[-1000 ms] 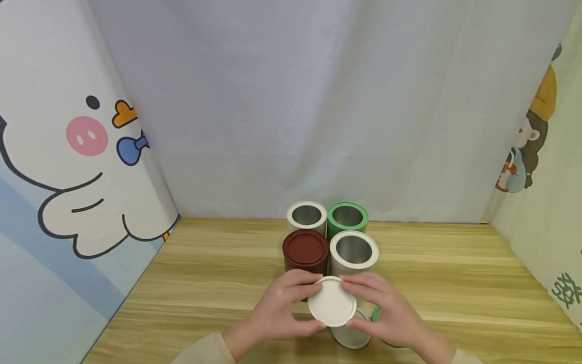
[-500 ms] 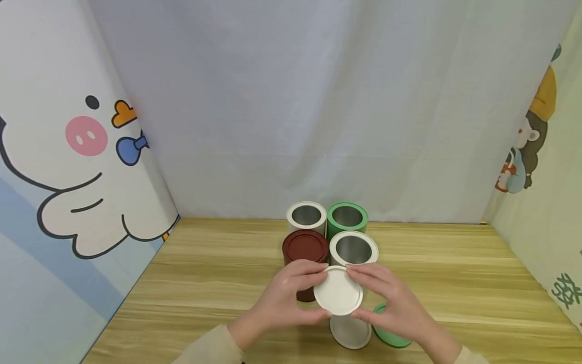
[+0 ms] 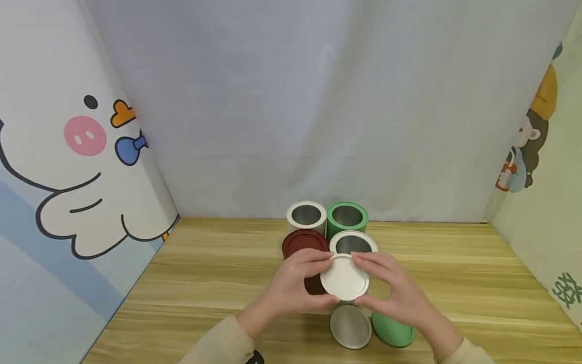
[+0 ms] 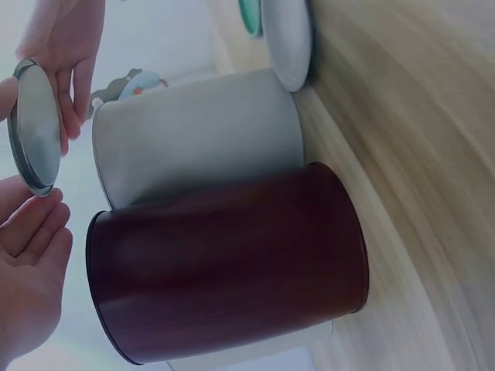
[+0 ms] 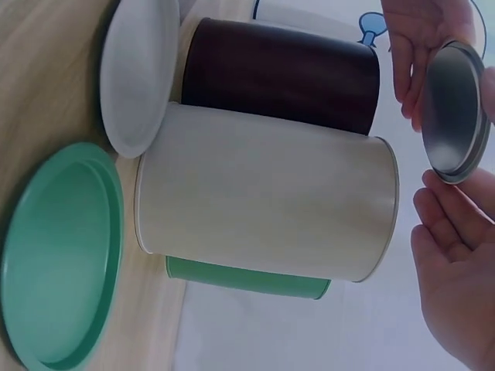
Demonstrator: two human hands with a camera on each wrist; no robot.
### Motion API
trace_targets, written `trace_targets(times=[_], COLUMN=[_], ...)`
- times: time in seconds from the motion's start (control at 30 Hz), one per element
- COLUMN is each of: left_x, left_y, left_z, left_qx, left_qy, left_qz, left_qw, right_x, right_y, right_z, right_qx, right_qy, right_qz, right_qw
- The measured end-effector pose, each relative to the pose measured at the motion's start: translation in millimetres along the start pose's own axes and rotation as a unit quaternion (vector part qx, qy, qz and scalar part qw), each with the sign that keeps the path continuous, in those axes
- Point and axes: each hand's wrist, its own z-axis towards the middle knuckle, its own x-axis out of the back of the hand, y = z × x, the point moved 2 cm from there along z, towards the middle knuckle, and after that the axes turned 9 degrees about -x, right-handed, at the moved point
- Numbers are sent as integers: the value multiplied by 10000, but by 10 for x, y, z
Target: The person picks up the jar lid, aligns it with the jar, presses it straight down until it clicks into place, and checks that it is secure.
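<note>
Both hands are on one white lid (image 3: 344, 278), holding it in the air, pale face up, just above and on the near side of the front white can (image 5: 267, 193). The left hand (image 3: 293, 283) pinches one side of the edge, fingertips on the far rim and thumb on the near one; the right hand (image 3: 402, 288) does the same opposite. On each, fingers and thumb are spread about as far as the lid is wide, with the palms off it. From the side you can see the lid's metal underside and a gap between it and the can tops.

Four cans stand upright, bunched two by two on the table (image 3: 204, 283). The red can (image 3: 303, 242), left of the front white one, wears its cover. Behind them are the rear white can (image 3: 290, 216) and the green can (image 3: 336, 231), bare metal showing inside both, as in the front white one.

Nearer the person a gray lid (image 3: 350, 327) and a green lid (image 3: 393, 331) lie side by side, so close I can't swear whether they touch. A pale curtain (image 3: 273, 126) hangs behind the table.
</note>
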Motion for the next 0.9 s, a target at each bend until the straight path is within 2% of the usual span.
trace_targets(times=[0.2,0.43,0.7,0.9], left_x=[-18,-44,-70,-94], left_y=[-40,-90,-194,-285], left_z=[56,149,269,357], left_qx=[244,462,443,528], left_qy=[-135,-286,-519,-756], left_qz=[52,58,324,297], left_qw=[9996,9985,9971,9953], right_x=[27,73,131,145], right_y=[57,133,254,361], right_z=[32,81,145,195], right_qx=[-139,99,-244,-393], right_qy=[12,239,130,68], right_qz=[-22,-80,-317,-318], right_qw=[9999,9996,9991,9987])
